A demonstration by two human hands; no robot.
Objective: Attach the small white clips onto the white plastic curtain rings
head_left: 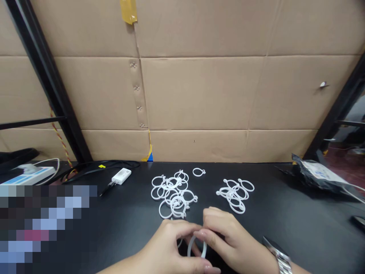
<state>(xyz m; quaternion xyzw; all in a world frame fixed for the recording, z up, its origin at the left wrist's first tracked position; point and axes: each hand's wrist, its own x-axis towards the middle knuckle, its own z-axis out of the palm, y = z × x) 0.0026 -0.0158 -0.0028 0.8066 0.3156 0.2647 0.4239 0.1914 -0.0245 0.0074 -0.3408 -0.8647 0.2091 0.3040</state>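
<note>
My left hand (168,247) and my right hand (228,239) meet at the near edge of the black table (285,224). Both pinch one white plastic ring (196,246) between their fingertips. The ring stands on edge between the hands, partly hidden by fingers. My right wrist carries a metal watch (278,255). Just beyond the hands lies a heap of several white rings (172,192). A smaller heap of white rings (235,192) lies to its right. One single ring (199,172) lies behind the two heaps.
A cardboard wall (199,91) closes the back of the table. A white adapter with a black cable (121,176) and a power strip (27,175) lie at the left. A black plastic bag (319,175) lies at the right. Black frame posts (48,80) stand at both sides.
</note>
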